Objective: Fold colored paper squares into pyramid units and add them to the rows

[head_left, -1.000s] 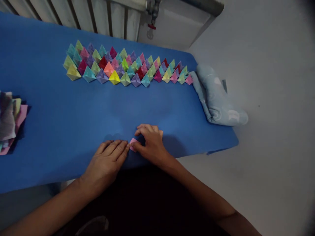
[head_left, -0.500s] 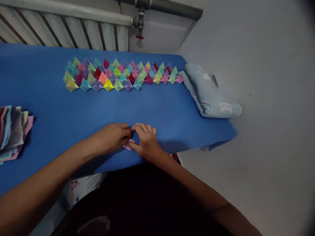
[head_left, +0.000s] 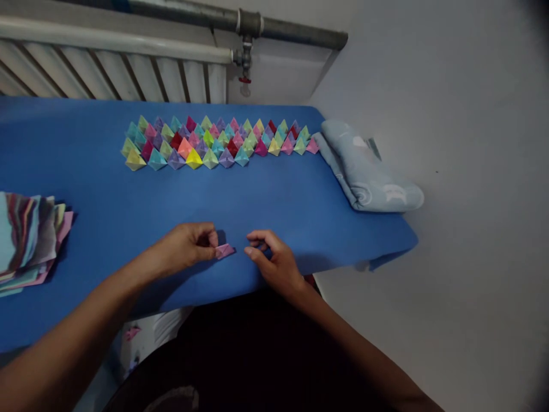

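Note:
Near the front edge of the blue-covered surface (head_left: 171, 200), my left hand (head_left: 189, 243) pinches one end of a small folded pink paper (head_left: 225, 250) between thumb and fingers. The paper's other end points right, toward my right hand (head_left: 277, 260). That hand is apart from the paper, its thumb and curled fingers spread with nothing visible between them. Further back, rows of folded paper pieces (head_left: 194, 159) in many colours stand upright with pointed tops.
At the left lies a stack of coloured paper sheets (head_left: 34, 240). A folded light-blue blanket (head_left: 373, 177) rests at the right, against the wall (head_left: 472, 171). Behind the surface are a white radiator (head_left: 111, 74) and a metal pipe (head_left: 300, 33) with a red-handled valve (head_left: 245, 80).
My right hand has let go of the pink paper and moved right. The left hand keeps its pinch on the paper, more of which now shows. The camera view has shifted slightly.

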Available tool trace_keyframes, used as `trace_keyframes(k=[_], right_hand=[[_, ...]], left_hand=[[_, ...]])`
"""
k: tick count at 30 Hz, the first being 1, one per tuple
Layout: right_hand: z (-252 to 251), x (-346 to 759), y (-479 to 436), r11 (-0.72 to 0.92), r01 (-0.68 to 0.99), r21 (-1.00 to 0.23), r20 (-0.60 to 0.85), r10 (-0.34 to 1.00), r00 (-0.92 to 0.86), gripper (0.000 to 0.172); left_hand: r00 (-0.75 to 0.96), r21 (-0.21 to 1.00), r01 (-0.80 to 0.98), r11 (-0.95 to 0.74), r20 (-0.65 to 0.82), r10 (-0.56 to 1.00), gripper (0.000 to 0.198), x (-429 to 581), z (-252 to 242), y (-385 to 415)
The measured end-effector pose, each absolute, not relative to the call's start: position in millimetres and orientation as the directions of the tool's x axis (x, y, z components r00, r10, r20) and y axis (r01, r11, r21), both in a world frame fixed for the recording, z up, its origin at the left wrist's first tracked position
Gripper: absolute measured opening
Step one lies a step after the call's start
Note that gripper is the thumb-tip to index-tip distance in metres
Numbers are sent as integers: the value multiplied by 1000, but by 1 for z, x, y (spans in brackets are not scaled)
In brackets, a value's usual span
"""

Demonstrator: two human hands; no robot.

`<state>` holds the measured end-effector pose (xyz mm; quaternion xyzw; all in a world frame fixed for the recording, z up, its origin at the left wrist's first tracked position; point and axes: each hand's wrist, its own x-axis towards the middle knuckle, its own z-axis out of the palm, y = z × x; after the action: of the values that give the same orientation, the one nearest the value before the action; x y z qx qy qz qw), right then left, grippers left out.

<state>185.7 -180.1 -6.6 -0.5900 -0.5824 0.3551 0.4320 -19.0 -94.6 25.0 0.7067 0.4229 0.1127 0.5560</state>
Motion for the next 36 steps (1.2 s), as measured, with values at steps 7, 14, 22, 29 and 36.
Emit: trace_keyframes(k=[7, 14, 22, 29, 36], right_hand=[[4, 162, -172, -138, 46, -989, -137, 990, 20, 19], [-3, 155, -171, -19, 216, -976, -6, 998, 58, 15], [-1, 166, -164, 286, 526, -801, 241, 958, -154, 19], [-3, 173, -156, 464, 737, -491, 325, 883, -339, 23], [-22, 178, -144, 601, 799, -31, 533, 686, -495, 24]], left_hand=[[357, 953, -27, 303, -274, 893, 25, -11, 12, -123], [334, 962, -14, 274, -254, 908, 27, -8, 2, -132], [611, 826, 411, -386, 65, 789, 18, -24, 19, -113], [654, 605, 454, -654, 273, 705, 16, -23, 0, -114], [685, 122, 509, -852, 542, 487, 24, -10, -8, -113]])
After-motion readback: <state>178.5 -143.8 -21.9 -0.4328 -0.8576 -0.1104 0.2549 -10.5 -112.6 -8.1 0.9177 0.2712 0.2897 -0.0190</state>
